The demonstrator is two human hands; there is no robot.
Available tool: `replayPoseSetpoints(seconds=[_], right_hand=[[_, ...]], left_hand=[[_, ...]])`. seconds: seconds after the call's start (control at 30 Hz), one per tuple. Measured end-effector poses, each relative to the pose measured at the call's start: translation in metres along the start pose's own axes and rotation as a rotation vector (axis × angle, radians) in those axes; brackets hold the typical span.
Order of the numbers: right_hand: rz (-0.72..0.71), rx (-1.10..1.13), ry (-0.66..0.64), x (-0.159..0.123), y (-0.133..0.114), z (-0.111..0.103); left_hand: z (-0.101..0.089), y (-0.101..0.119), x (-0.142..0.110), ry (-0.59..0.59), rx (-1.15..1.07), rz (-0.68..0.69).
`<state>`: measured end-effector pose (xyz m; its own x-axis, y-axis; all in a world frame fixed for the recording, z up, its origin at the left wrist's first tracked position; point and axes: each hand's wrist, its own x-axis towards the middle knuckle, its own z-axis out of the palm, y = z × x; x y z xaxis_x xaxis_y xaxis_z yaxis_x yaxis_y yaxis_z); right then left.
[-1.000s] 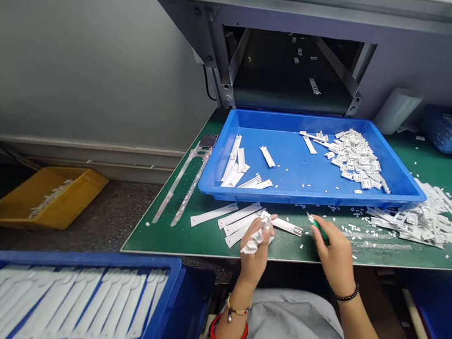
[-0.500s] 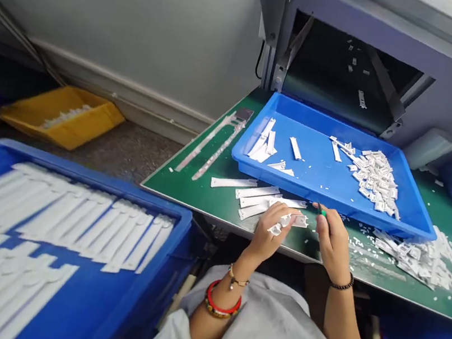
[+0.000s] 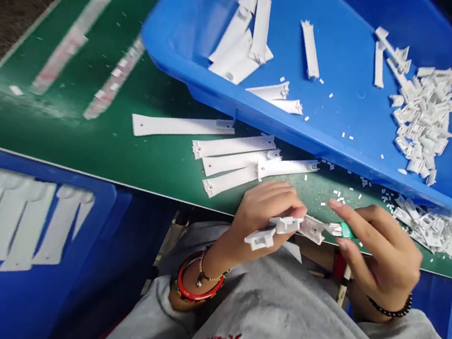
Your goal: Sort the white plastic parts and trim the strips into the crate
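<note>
Strips (image 3: 183,127), white and flat, lie on the green table (image 3: 142,162), and the blue tray (image 3: 343,91) with its heap of small parts (image 3: 424,120) stands just beyond them. We see the left hand (image 3: 260,208) curled around several white pieces (image 3: 288,224) at the table's near edge, while the right hand (image 3: 386,250) pinches a green-handled tool (image 3: 346,230), its tip close to one piece.

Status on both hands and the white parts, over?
Left hand gripping white parts. Right hand holding green-handled tool, tip close to one part's end. White scraps scattered on green table beyond hands.
</note>
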<state>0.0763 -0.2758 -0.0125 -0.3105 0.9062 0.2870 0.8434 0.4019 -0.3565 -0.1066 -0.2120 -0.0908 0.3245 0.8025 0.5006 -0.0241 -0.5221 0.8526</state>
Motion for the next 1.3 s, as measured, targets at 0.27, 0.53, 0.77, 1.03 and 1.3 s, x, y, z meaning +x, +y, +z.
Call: replayPoseSetpoints(seconds=[0.27,0.53,0.77,1.03,1.3], right_hand=[[0.015,0.016,-0.154,0.011,0.000,-0.014],[0.268,-0.185,0.057,0.009,0.013,0.001],[0.212,0.191,-0.056,0.002,-0.018,0.004],[0.155,-0.055,-0.017,0.015,-0.016,0.023],[0.178,0.114,0.037,0.009,-0.016,0.024]], left_hand=[[0.001,-0.002,0.005,-0.003,-0.046,-0.040],[0.000,0.008,0.009,-0.006,-0.020,-0.116],[0.003,0.011,0.006,0.041,0.072,-0.196],[0.003,0.012,0.005,0.031,0.104,-0.190],[0.010,0.006,0.002,0.101,0.208,-0.022]])
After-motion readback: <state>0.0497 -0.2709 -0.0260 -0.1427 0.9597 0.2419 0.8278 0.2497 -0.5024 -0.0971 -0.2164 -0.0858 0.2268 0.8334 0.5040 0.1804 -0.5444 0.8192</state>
